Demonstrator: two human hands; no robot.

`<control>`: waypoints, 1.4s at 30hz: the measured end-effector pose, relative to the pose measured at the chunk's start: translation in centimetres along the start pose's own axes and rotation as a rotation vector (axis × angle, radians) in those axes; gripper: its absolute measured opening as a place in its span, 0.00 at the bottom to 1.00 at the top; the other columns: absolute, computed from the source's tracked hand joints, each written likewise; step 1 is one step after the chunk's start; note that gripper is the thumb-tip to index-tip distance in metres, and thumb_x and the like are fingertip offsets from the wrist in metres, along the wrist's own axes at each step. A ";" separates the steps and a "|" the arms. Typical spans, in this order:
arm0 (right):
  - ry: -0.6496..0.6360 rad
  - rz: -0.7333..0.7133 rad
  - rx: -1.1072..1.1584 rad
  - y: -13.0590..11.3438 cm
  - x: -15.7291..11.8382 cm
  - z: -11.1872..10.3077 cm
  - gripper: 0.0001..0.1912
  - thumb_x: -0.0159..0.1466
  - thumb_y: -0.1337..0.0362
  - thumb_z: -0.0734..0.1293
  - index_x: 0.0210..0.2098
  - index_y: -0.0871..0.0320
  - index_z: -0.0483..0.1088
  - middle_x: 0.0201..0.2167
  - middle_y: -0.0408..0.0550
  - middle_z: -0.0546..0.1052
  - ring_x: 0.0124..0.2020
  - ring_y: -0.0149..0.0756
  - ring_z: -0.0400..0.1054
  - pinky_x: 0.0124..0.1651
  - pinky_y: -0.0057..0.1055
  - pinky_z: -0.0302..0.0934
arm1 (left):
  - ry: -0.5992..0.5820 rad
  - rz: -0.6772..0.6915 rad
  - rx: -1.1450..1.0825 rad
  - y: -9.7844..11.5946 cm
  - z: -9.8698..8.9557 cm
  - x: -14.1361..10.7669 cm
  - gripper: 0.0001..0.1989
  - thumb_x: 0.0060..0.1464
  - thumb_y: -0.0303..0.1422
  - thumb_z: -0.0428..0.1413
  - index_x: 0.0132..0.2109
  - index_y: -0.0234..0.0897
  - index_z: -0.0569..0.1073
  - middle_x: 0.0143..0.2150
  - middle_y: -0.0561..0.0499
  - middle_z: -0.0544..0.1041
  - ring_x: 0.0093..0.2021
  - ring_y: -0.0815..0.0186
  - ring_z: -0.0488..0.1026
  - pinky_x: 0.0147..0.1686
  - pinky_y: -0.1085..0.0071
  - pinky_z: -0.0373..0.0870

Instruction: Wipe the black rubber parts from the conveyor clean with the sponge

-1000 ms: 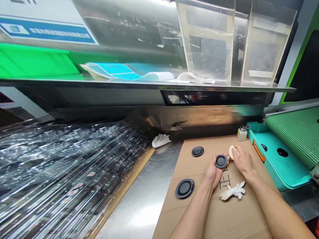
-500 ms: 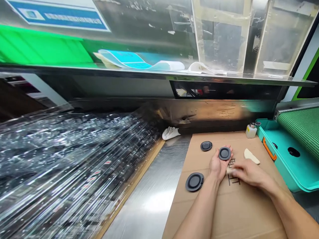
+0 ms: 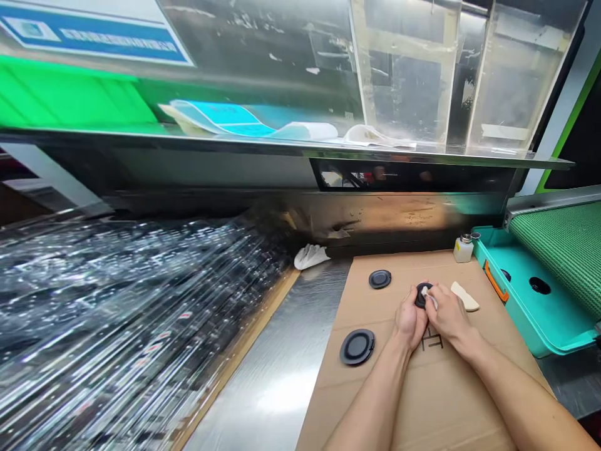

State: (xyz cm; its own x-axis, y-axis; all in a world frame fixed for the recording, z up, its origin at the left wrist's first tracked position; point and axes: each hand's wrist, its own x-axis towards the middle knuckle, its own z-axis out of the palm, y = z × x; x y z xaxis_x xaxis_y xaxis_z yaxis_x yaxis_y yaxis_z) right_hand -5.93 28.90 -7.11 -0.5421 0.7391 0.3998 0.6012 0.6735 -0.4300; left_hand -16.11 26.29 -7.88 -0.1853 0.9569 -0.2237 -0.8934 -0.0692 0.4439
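My left hand (image 3: 410, 322) cups a black rubber disc (image 3: 422, 295), which is partly hidden by my fingers. My right hand (image 3: 448, 316) presses a small white cloth (image 3: 428, 295) against the disc's face. Two more black discs lie on the brown cardboard sheet (image 3: 375, 391): a small one (image 3: 380, 279) at the far side and a larger one (image 3: 357, 347) left of my hands. A cream-coloured pad (image 3: 464, 296) rests just right of my right hand.
A small white bottle (image 3: 463, 248) stands at the cardboard's far edge. To the right are a teal tray (image 3: 530, 294) and a green mesh belt (image 3: 563, 250). A white glove (image 3: 310, 257) lies on the steel surface (image 3: 272, 391), beside a plastic-wrapped stack (image 3: 117, 300).
The cream pad has left my right hand and lies on the cardboard. The white cloth bundle no longer lies near the front. My right hand has moved onto the disc in my left hand.
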 end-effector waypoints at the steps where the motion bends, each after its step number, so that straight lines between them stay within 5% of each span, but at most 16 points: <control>1: -0.001 -0.008 -0.009 0.2 0.1 -0.1 0.07 0.68 0.68 0.61 0.38 0.55 0.70 0.41 0.49 0.74 0.41 0.36 0.68 0.41 0.28 0.58 | 0.003 0.004 -0.001 0.0 -0.1 0.1 0.16 0.68 0.37 0.47 0.53 0.33 0.73 0.49 0.40 0.80 0.54 0.58 0.76 0.60 0.59 0.69; 11: 0.009 -0.115 -0.016 1.0 1.3 -0.5 0.09 0.71 0.67 0.59 0.40 0.56 0.70 0.38 0.46 0.73 0.41 0.34 0.67 0.43 0.27 0.56 | -0.059 0.076 0.104 -0.8 -1.1 0.6 0.10 0.63 0.35 0.55 0.43 0.32 0.77 0.44 0.43 0.81 0.51 0.60 0.77 0.57 0.62 0.71; 15: 0.067 0.005 -0.132 1.0 2.1 -0.4 0.10 0.71 0.65 0.58 0.37 0.56 0.70 0.36 0.46 0.72 0.38 0.34 0.66 0.39 0.28 0.53 | -0.070 0.038 0.173 -1.0 -1.1 0.4 0.11 0.63 0.36 0.56 0.44 0.32 0.77 0.41 0.43 0.81 0.48 0.58 0.77 0.54 0.59 0.72; 23: -0.059 0.167 -0.223 1.1 -0.1 -1.1 0.11 0.71 0.65 0.57 0.42 0.56 0.71 0.42 0.49 0.74 0.38 0.36 0.68 0.38 0.30 0.54 | -0.044 0.053 0.166 -0.5 -1.5 0.6 0.12 0.63 0.33 0.54 0.49 0.30 0.77 0.47 0.39 0.81 0.50 0.58 0.77 0.56 0.58 0.72; 27: -0.130 0.041 -0.162 0.3 -0.9 -0.9 0.09 0.69 0.66 0.59 0.43 0.56 0.71 0.45 0.50 0.75 0.41 0.37 0.69 0.39 0.30 0.56 | -0.055 0.016 0.114 -0.3 -1.7 0.7 0.15 0.64 0.35 0.53 0.50 0.30 0.77 0.51 0.37 0.80 0.54 0.55 0.76 0.58 0.57 0.71; 34: -0.065 0.004 -0.140 0.3 1.0 -0.6 0.10 0.69 0.67 0.58 0.40 0.56 0.71 0.40 0.48 0.75 0.41 0.36 0.68 0.40 0.29 0.56 | -0.055 0.117 0.154 -1.1 -2.1 0.9 0.12 0.62 0.35 0.56 0.46 0.31 0.78 0.48 0.41 0.81 0.55 0.57 0.75 0.60 0.60 0.69; 38: -0.185 -0.131 -0.069 0.3 1.2 -1.5 0.08 0.68 0.67 0.60 0.38 0.56 0.72 0.40 0.46 0.76 0.40 0.34 0.69 0.39 0.28 0.55 | -0.078 0.072 0.147 -0.9 -2.2 0.9 0.14 0.60 0.37 0.58 0.47 0.32 0.78 0.49 0.40 0.81 0.54 0.55 0.76 0.60 0.58 0.69; 42: -0.270 -0.083 -0.124 0.8 0.9 -2.8 0.07 0.65 0.67 0.63 0.33 0.56 0.72 0.37 0.47 0.77 0.37 0.35 0.70 0.36 0.30 0.54 | -0.085 0.064 0.164 -0.9 -1.8 0.7 0.13 0.60 0.37 0.59 0.46 0.31 0.78 0.48 0.40 0.81 0.53 0.55 0.76 0.58 0.58 0.70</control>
State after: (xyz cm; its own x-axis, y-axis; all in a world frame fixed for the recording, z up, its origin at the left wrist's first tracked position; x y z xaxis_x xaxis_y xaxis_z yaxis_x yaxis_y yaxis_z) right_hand -4.29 30.07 -4.79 -0.7188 0.6679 0.1930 0.6063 0.7381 -0.2961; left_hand -16.15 26.48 -9.99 -0.1981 0.9729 -0.1191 -0.8012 -0.0907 0.5915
